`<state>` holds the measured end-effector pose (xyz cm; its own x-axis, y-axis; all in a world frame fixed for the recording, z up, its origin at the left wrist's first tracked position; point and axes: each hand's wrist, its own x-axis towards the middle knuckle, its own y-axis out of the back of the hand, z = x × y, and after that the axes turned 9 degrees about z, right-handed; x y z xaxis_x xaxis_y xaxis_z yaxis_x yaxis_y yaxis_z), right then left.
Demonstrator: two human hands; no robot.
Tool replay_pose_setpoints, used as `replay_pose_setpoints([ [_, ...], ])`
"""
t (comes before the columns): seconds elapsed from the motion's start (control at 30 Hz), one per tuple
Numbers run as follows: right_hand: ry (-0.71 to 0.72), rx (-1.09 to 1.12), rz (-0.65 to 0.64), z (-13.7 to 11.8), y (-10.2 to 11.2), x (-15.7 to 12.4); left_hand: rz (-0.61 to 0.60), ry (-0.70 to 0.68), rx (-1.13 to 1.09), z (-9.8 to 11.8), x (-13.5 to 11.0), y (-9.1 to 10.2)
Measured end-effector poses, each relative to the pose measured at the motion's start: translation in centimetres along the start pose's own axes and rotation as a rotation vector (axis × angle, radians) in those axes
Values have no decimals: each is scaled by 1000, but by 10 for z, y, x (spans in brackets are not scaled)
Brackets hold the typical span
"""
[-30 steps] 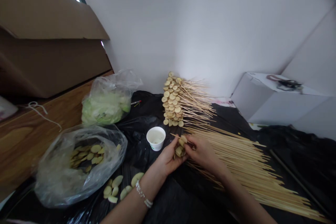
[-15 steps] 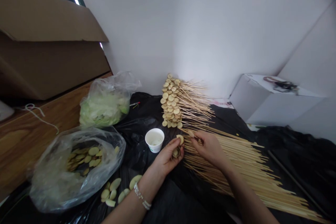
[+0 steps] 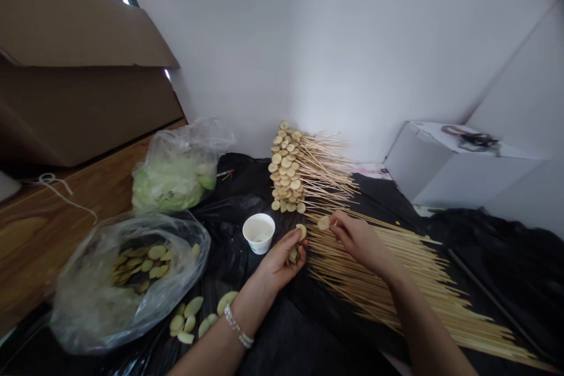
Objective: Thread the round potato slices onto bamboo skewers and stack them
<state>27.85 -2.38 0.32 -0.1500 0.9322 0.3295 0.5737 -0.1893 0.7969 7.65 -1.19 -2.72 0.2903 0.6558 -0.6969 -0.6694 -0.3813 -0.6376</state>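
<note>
My left hand [image 3: 282, 258] is closed round several potato slices [image 3: 301, 231], one of them standing up between thumb and forefinger. Just to the right, my right hand [image 3: 359, 241] pinches what looks like a bamboo skewer, with a single potato slice [image 3: 324, 222] at its tip; most of that stick is hidden by the fingers. Under the right hand and forearm spreads a layer of bare bamboo skewers [image 3: 396, 270]. Beyond both hands lies a stack of skewered potato slices [image 3: 286, 170], their sticks pointing right. A white paper cup [image 3: 259, 241] stands left of my left hand.
At left, an open plastic bag [image 3: 176, 299] holds more slices, with loose slices [image 3: 189, 323] beside it. Behind sits a bag of pale green vegetable [image 3: 171, 182]. A cardboard box [image 3: 88, 100] is far left, a white box [image 3: 458, 170] at right. Black plastic sheeting [image 3: 291, 329] covers the surface.
My right hand has moved slightly right and away from the left hand, and the slice at its fingertips now faces me flat. The left hand has stayed nearly in place.
</note>
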Motion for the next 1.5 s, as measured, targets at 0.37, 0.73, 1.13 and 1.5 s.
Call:
replay_pose_setpoints([
  [0.37,8,27,-37,6,11,1,8,-24,-30,0,3,1],
  [0.73,33,85,-86,1,15,0,20,-17,-43,1,1,-1],
  [1.13,33,62,-103,4,15,0,-59,-131,72,1,-2,-2],
  [1.5,26,134,-170,2,11,1,-87,-151,81,-3,5,3],
])
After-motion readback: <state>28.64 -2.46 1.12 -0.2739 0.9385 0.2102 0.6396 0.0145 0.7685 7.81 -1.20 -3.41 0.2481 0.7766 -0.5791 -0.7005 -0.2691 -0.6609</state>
